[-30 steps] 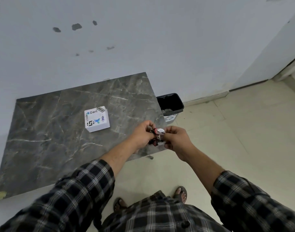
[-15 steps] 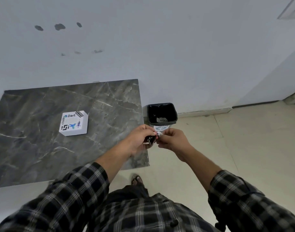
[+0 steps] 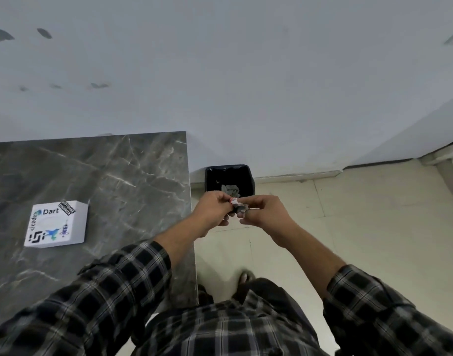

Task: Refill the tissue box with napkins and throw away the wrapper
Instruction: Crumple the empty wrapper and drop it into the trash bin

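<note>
A crumpled wrapper [image 3: 237, 206], dark with a bit of red and white, is pinched between both hands. My left hand [image 3: 212, 211] and my right hand [image 3: 263, 212] both grip it, just in front of the near rim of a black bin [image 3: 249, 176] on the floor. The bin stands against the wall, lined with a dark bag, with a pale crumpled piece inside. The white square tissue box [image 3: 56, 224], covered in stickers, lies closed on the dark marble table [image 3: 133, 176] to the left.
The table's right edge runs close beside the bin and my left forearm. Pale tiled floor [image 3: 348, 227] spreads to the right, up to a wall skirting and a doorway corner. My sandalled feet [image 3: 243, 277] show below the hands.
The view has swung right, so the table and box slid left. Both hands, still holding the wrapper, have come from over the table's corner to just before the bin.
</note>
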